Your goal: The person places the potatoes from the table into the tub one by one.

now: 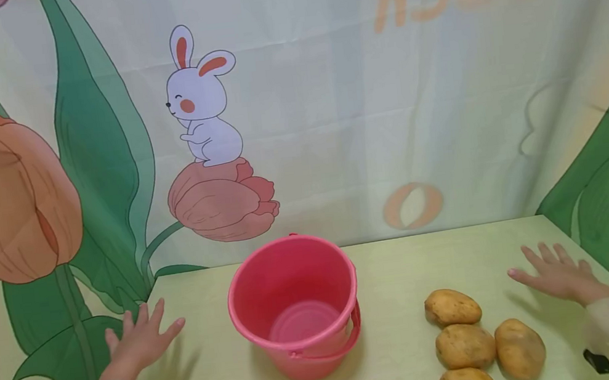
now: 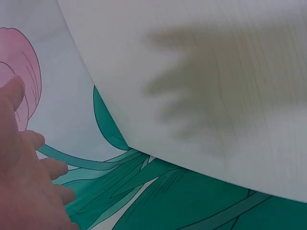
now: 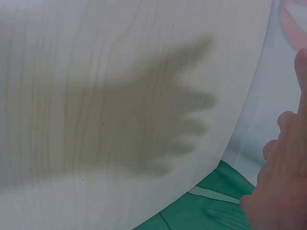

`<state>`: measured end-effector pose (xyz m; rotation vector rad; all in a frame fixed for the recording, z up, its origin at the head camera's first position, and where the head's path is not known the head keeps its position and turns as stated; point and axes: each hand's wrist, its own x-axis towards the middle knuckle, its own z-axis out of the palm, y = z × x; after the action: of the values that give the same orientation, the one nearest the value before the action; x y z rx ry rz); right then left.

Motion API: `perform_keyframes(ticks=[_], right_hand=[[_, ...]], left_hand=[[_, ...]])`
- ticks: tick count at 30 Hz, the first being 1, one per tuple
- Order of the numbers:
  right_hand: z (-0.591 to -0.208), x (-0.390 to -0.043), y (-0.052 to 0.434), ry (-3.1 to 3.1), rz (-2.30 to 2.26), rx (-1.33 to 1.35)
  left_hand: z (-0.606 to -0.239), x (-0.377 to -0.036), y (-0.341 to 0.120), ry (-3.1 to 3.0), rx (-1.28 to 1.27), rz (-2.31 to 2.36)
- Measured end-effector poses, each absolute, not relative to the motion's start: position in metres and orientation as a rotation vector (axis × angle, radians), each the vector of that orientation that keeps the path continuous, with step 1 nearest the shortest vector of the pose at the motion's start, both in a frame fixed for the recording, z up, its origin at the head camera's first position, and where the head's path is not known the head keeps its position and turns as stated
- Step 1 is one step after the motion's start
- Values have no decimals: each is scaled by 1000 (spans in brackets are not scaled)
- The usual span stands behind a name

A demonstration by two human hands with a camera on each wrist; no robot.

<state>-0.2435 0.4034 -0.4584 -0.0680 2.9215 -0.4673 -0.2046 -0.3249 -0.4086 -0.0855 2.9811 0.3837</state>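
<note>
My left hand (image 1: 141, 344) hovers at the table's left edge with its fingers spread, holding nothing. Over the right side of the table, my right hand (image 1: 560, 274) is likewise spread and holds nothing. Between them stands an upright pink bucket (image 1: 300, 361), its inside bare and its handle hanging down at the front right. Several potatoes lie left of and nearer than my right hand: one potato (image 1: 453, 307) at the back, another potato (image 1: 465, 346) in the middle, a third potato (image 1: 520, 350) beside it, and one cut off by the lower frame edge.
The pale wood-grain table (image 1: 207, 324) carries the bucket and potatoes; hand shadows fall on it in both wrist views. Right behind its back edge hangs a printed curtain (image 1: 319, 120) with a rabbit and tulips. The same cloth shows beyond the left and right edges.
</note>
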Motion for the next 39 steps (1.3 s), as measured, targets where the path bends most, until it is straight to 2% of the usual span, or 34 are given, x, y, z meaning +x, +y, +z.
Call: perform_keyframes(ticks=[23,39], right_hand=[[-442,-239,380,2987,-386,-233],[-427,-240,369,3041,-320,-322]], left_hand=[[-393,-198,-321,3065,10,326],[-366,-192,-295,3172,226,258]])
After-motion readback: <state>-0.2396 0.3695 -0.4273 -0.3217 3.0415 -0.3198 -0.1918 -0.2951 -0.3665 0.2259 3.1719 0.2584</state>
